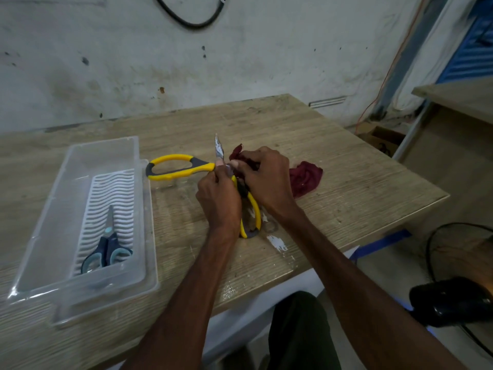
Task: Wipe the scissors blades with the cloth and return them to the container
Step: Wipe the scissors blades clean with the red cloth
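Yellow-and-grey scissors [176,168] are spread wide open above the wooden table [333,161]. One handle loop points left, the other [253,217] points toward me, and one blade tip [219,148] sticks upward. My left hand [218,201] grips the scissors near the pivot. My right hand [266,180] holds a dark red cloth [304,177] bunched against the other blade, which is hidden under it. A clear plastic container [66,287] stands at the left with a white ribbed insert [112,188].
Small blue-handled scissors [108,249] lie shut inside the container. The table's right edge and front edge are close to my arms. A black fan [453,300] stands on the floor at the right. A second wooden surface [458,94] is at the far right.
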{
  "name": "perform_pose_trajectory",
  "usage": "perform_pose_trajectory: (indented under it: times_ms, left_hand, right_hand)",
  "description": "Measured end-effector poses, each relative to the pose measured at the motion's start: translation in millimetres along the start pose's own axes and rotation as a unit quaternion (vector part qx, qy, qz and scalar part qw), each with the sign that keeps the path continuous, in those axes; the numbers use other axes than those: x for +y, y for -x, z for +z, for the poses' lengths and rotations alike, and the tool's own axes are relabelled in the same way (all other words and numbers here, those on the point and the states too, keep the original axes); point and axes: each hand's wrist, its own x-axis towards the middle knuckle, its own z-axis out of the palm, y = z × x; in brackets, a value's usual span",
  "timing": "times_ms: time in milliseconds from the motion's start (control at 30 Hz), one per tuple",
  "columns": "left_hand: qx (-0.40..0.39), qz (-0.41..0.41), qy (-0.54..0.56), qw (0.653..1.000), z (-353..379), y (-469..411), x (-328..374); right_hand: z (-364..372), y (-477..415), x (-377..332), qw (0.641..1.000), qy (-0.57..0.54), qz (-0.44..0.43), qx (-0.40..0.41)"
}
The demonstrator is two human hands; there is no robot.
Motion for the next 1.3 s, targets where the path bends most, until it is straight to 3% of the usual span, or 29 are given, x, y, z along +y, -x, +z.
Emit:
perform_pose_trajectory:
  times_ms: [167,333,433,500,633,733,933,1033,1167,1200,1300]
  left_hand:
    - [0.003,0.008,-0.017,1.0,0.6,1.0,1.0]
    - [0.013,0.012,-0.041,0.999,0.0,-1.2,-1.2]
    - [0.021,0.004,-0.044,0.999,-0.8,-1.6,-0.8]
    - [0.013,0.01,-0.06,0.998,-1.2,-0.2,0.7]
    - [-0.005,0.014,-0.087,0.996,1.6,0.1,2.4]
    - [-0.015,0.014,-0.1,0.995,0.2,-0.9,-0.3]
    - [0.016,0.015,-0.082,0.996,0.2,-0.3,0.4]
    - [0.037,0.023,-0.087,0.995,-1.3,2.7,1.1]
    - [0.023,0.012,-0.106,0.994,1.7,-0.7,0.7]
    - [0.014,0.012,-0.113,0.993,2.5,-1.8,0.3]
    - [0.004,0.019,-0.119,0.993,3.6,-3.0,-2.8]
  right_hand:
    - [7.2,6.8,-0.1,1.0,-0.01,0.0,0.028]
    - [10.3,3.8,-0.6,0.992,0.071,-0.096,-0.047]
    - [8.2,12.6,1.9,0.983,0.134,-0.104,-0.068]
    - [1.1,19.9,11.1,0.988,0.128,-0.079,-0.043]
    - [-14.8,16.9,6.8,0.994,0.04,-0.048,0.09]
    - [2.6,10.3,-3.2,0.995,0.054,-0.086,-0.003]
    - [8.2,20.8,10.7,0.982,0.153,-0.102,-0.045]
    - [-3.6,15.9,20.8,0.991,0.128,-0.05,-0.009]
    - [-11.6,20.3,8.0,0.986,0.044,-0.019,0.158]
    - [-9.0,20.4,3.2,0.987,0.032,-0.025,0.155]
    - [8.0,18.2,-1.3,0.997,0.033,-0.062,0.032]
